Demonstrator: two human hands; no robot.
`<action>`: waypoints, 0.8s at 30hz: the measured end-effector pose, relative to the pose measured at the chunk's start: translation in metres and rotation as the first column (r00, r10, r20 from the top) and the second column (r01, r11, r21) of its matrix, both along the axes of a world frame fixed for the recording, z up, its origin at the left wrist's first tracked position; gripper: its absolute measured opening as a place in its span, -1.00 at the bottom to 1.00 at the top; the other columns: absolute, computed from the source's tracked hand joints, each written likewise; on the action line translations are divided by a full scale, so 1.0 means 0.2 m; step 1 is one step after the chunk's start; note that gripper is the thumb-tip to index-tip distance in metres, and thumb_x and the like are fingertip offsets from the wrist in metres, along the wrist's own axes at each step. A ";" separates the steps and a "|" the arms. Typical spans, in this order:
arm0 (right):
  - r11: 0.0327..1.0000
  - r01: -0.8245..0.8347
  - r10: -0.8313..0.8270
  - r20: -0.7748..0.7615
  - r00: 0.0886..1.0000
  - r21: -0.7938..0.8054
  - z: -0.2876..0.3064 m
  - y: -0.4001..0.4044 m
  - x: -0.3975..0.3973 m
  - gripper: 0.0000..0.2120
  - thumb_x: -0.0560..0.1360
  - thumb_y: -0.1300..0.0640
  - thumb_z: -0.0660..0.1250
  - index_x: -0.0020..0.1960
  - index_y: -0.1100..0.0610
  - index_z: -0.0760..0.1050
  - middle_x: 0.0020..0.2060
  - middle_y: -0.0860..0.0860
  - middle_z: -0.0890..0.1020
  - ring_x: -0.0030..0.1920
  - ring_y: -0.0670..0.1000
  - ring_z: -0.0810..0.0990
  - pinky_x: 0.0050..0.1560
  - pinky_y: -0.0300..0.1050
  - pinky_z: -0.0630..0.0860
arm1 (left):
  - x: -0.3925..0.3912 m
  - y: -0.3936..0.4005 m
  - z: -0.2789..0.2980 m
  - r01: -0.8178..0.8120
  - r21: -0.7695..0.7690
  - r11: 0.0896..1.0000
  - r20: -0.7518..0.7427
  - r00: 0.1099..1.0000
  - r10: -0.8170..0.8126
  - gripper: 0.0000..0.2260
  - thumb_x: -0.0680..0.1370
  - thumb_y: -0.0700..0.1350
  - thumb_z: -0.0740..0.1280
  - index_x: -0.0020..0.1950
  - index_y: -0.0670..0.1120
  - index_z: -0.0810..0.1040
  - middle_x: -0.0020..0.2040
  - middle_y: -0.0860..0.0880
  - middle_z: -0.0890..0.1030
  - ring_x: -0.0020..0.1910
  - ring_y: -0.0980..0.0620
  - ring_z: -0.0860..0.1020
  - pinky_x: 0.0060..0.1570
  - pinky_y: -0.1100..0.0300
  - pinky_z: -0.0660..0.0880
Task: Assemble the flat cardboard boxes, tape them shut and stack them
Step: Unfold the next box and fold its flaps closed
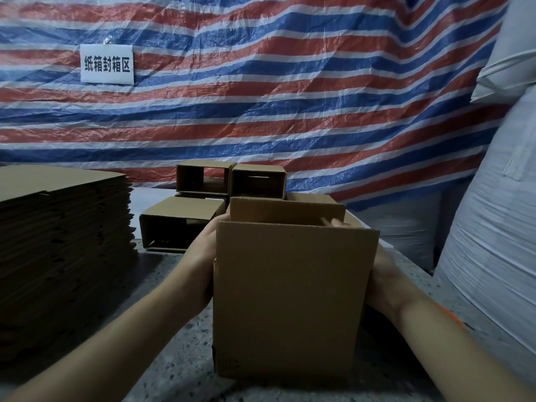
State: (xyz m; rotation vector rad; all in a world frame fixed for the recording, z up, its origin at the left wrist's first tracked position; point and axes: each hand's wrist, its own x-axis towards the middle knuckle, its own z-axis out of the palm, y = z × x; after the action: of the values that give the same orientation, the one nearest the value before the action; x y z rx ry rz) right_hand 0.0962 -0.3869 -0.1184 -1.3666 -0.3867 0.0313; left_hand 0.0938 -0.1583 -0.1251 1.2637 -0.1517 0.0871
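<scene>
Flat stack: flat cardboard blanks [63, 227] piled far left, well apart from both hands.
Left hand [203, 256]: grasping the box's left wall.
Box [293, 300]: upright between the hands, long axis vertical, top flaps open.
Right hand [383, 282]: cupped on the right wall, equally near.

My fingers on both sides are tucked behind the box [290, 300], so only the heel of my left hand [203, 265] and right hand [383, 280] shows. Something blurry pokes up at the top rim. The flat cardboard stack [58, 242] runs off the left edge.
</scene>
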 end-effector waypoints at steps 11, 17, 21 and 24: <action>0.999 -0.028 0.027 -0.050 0.998 -0.037 0.02 -0.01 0.00 -0.84 0.22 0.07 0.33 -0.44 -0.02 0.69 -0.42 0.00 0.67 -0.44 -0.08 0.65 -0.44 -0.24 0.58 | 0.02 0.12 0.03 -0.058 0.325 0.944 0.158 0.987 0.006 -0.83 0.50 -0.23 0.38 -0.21 -0.03 0.72 -0.23 -0.13 0.70 -0.29 -0.02 0.68 -0.39 0.24 0.56; 0.998 -0.031 0.028 -0.049 0.998 -0.057 0.01 -0.03 0.05 -0.83 0.29 0.04 0.36 -0.41 -0.05 0.69 -0.37 0.01 0.69 -0.38 -0.06 0.67 -0.35 -0.20 0.63 | 0.03 0.19 0.05 -0.069 0.531 0.845 0.229 0.971 -0.064 -0.70 0.38 0.18 0.35 -0.13 0.02 0.73 -0.13 -0.06 0.72 -0.11 0.04 0.70 0.05 0.03 0.56; 0.998 -0.003 -0.002 -0.075 0.997 -0.070 -0.01 -0.05 0.08 -0.53 0.59 0.18 0.24 -0.44 -0.02 0.68 -0.39 0.01 0.69 -0.40 -0.06 0.66 -0.38 -0.21 0.62 | 0.03 0.29 0.07 0.196 0.614 0.764 0.142 0.925 -0.351 -0.02 0.19 0.62 0.23 0.32 -0.09 0.53 0.23 -0.09 0.64 0.25 -0.03 0.58 0.30 0.02 0.43; 0.996 -0.002 -0.006 -0.091 0.996 -0.091 -0.01 -0.05 0.07 -0.51 0.62 0.20 0.21 -0.42 0.03 0.68 -0.42 0.01 0.68 -0.43 -0.07 0.65 -0.42 -0.22 0.60 | 0.02 0.29 0.07 0.156 0.702 0.695 0.164 0.914 -0.371 -0.03 0.16 0.61 0.30 0.35 -0.02 0.48 0.22 0.00 0.63 0.26 0.01 0.58 0.35 -0.04 0.41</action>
State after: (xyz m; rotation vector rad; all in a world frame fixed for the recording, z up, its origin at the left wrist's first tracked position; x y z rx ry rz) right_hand 0.1104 -0.3970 -0.1201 -1.4497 -0.3106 0.1100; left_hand 0.0972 -0.1011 -0.1106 1.9517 -0.6824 -0.0425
